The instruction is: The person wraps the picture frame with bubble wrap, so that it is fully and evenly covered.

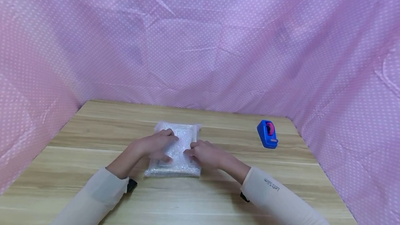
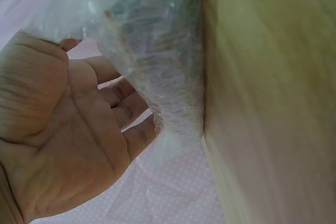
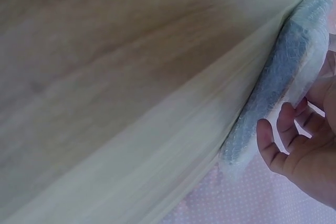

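A flat package wrapped in clear bubble wrap (image 1: 182,170) lies on the wooden table in the head view. My left hand (image 1: 156,146) rests on its left part, thumb and forefinger spread apart on top. From the left wrist view, the fingers of the left hand (image 2: 79,114) reach along the side of the bubble wrap (image 2: 163,51), and a raised part of the film hides the thumb. On the package's right edge lies my right hand (image 1: 206,153), fingers bent and tips touching the film. Close up, the right hand (image 3: 310,145) has loosely bent outer fingers beside the package (image 3: 273,82); its thumb grip is hidden.
A blue tape dispenser (image 1: 267,134) with a pink roll stands toward the back right of the wooden table (image 1: 218,200). Pink dotted cloth (image 1: 200,44) hangs behind the table and along both sides.
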Motion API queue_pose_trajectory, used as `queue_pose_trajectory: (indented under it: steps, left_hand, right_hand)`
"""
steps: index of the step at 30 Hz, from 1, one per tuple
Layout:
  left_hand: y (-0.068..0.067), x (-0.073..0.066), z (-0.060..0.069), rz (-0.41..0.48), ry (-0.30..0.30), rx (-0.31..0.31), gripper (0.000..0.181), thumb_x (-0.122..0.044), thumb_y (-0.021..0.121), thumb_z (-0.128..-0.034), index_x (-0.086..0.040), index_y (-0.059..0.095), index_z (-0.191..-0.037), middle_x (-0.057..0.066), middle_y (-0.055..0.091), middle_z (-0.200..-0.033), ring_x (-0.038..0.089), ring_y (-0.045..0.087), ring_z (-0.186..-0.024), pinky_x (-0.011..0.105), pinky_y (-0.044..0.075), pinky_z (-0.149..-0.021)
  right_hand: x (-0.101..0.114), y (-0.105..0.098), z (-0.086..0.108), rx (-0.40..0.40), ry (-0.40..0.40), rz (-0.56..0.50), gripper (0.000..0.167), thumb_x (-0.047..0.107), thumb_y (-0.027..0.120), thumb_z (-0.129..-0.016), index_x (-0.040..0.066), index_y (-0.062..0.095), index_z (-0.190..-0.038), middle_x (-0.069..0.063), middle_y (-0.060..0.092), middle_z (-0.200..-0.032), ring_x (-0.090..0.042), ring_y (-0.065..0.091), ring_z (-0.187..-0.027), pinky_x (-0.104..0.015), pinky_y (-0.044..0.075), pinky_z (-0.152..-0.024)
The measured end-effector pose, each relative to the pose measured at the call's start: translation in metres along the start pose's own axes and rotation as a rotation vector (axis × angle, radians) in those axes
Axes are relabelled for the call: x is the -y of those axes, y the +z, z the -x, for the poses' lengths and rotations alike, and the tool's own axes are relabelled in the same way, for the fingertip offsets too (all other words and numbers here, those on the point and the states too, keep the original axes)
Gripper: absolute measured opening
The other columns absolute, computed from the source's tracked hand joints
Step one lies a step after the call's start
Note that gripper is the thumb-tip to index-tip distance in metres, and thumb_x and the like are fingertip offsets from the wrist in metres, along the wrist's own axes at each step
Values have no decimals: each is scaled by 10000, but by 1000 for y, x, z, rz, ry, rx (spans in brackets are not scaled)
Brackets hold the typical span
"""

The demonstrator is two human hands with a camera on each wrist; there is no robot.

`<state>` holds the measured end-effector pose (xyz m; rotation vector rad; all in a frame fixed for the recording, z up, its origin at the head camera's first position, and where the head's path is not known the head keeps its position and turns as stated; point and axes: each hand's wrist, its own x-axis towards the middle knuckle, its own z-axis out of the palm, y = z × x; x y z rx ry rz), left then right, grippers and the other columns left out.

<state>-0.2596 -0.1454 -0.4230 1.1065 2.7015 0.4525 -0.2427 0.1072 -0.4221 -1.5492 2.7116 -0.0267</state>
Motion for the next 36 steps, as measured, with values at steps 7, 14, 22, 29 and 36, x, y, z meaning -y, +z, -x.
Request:
queue_pose_trajectory:
  steps: [7, 14, 22, 29, 36]
  left_hand:
    - [-1, 3, 1, -5, -18, 17, 744, -320, 846, -841, -11, 540, -1445, 146, 521, -1345, 321, 504, -1250, 476, 473, -1043]
    - [-3, 6, 2, 14, -34, 15, 752, -347, 850, -836, -37, 552, -1453, 114, 534, -1331, 282, 522, -1215, 451, 487, -1021]
    - [-3, 8, 0, -54, -4, -28, 765, -424, 864, -801, -49, 605, -1415, 111, 566, -1321, 290, 517, -1199, 458, 488, -1003]
    - [-9, 4, 3, -35, -10, -36, 721, -425, 867, -799, -54, 644, -1377, 94, 589, -1324, 290, 511, -1234, 459, 476, -1030]
    - [-14, 5, 8, 58, -10, -63, 631, -425, 807, -872, -32, 663, -1344, 109, 590, -1343, 300, 519, -1252, 471, 480, -1036]
  right_hand:
    - [-3, 0, -3, -5, 36, -98, 249, 74, 632, -996, 136, 725, -1218, 40, 504, -797, -88, 415, -670, -191, 377, -554]
    - [-6, 0, -4, -33, 27, -169, 291, 57, 631, -995, 109, 707, -1271, 49, 501, -793, -68, 400, -667, -184, 384, -585]
    - [-9, -2, -4, -101, -4, -157, 368, 56, 691, -960, 100, 690, -1325, 45, 516, -789, -64, 421, -685, -171, 391, -627]
    - [-11, -3, -3, -119, -3, -158, 345, 70, 687, -962, 90, 699, -1306, 35, 549, -804, -58, 457, -685, -165, 410, -631]
    - [-18, -4, 4, -166, 27, -145, 327, 112, 689, -969, 82, 701, -1295, 23, 588, -837, -73, 503, -726, -195, 452, -644]
